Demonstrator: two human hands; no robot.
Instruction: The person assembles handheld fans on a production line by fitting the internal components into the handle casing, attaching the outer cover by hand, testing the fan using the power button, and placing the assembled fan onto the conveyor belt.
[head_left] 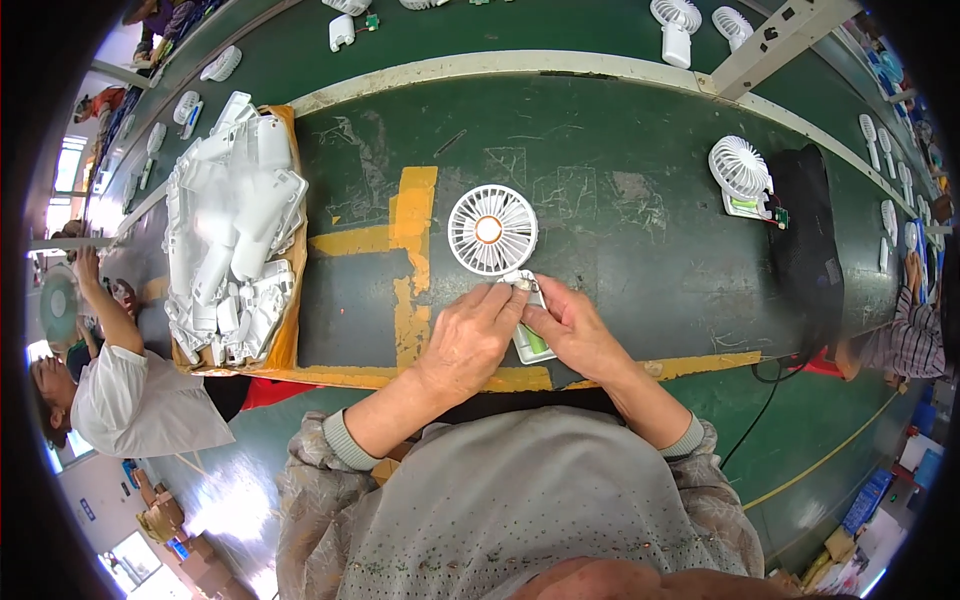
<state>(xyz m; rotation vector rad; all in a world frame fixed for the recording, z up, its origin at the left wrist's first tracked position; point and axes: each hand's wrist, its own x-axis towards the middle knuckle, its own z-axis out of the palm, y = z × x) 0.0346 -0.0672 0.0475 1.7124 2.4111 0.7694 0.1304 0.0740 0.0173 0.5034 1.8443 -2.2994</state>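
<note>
A white handheld fan (512, 232) lies on the green bench in front of me, its round grille away from me and an orange ring at its centre. Its handle points toward me and is uncovered, with a green cylindrical battery (535, 342) showing inside. My left hand (468, 335) is closed, its fingertips pressed to the neck of the fan just below the grille. Along the right side of the handle, my right hand (578, 332) grips with thumb and fingers. Whatever small part sits beneath the fingertips is mostly hidden.
On the left stands a cardboard box (292, 215) heaped with white plastic shells (240, 200). At the right are another opened fan (740, 170) with a green circuit board and a black bag (806, 240). More fans (676, 30) lie beyond the pale rail. Co-workers sit at both sides.
</note>
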